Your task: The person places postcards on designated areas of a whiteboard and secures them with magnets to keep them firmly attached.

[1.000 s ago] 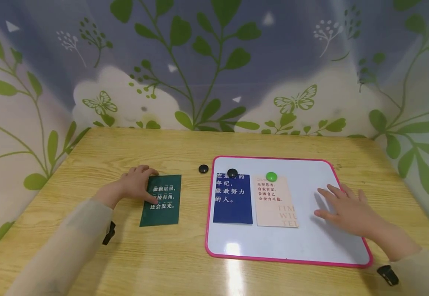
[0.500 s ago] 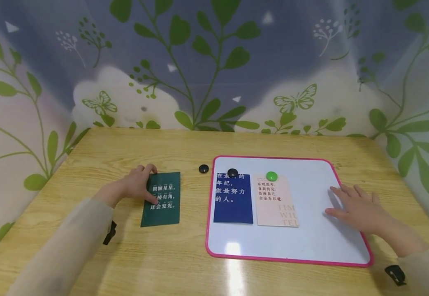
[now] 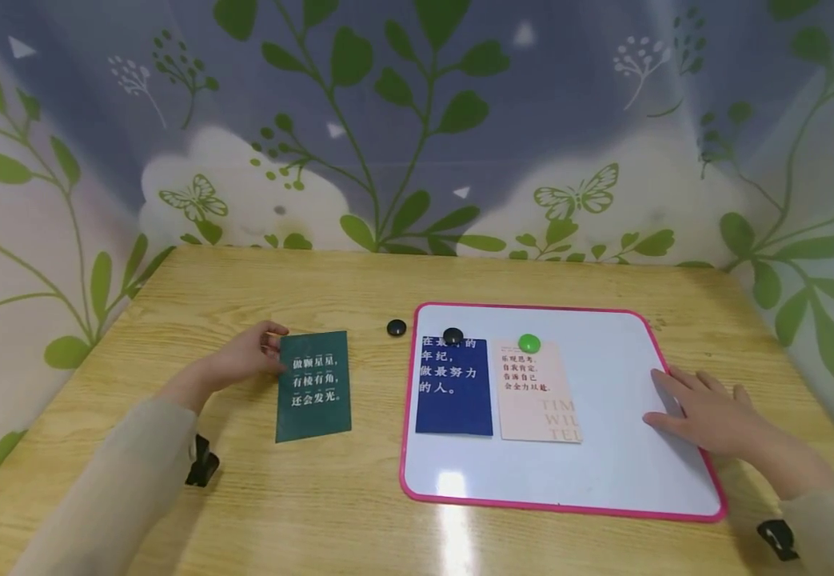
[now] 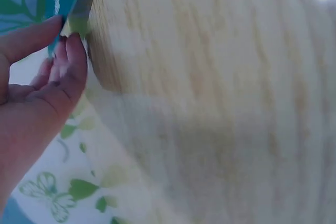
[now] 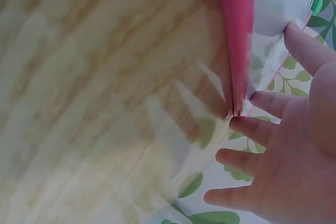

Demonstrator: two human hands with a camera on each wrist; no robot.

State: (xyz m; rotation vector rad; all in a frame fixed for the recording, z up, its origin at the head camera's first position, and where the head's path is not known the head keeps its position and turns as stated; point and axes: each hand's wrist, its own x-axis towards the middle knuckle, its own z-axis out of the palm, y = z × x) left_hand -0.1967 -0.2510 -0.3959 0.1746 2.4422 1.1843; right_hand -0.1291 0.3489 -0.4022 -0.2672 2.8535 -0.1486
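- The left hand (image 3: 242, 358) pinches the green card (image 3: 313, 386) by its left edge, thumb on top and fingers under, maybe so it lifts easily. The card is left of the white board (image 3: 625, 476).
- The right hand (image 3: 715, 414) is spread at the board's right edge, gripping nothing, maybe to steady it. I can't tell if it presses.
- A black disc (image 3: 452, 336) and green disc (image 3: 529, 343) seem to pin the blue card (image 3: 452, 414) and pink card (image 3: 532, 414) by their top edges.
- There's bare board between the pink card and the right edge.
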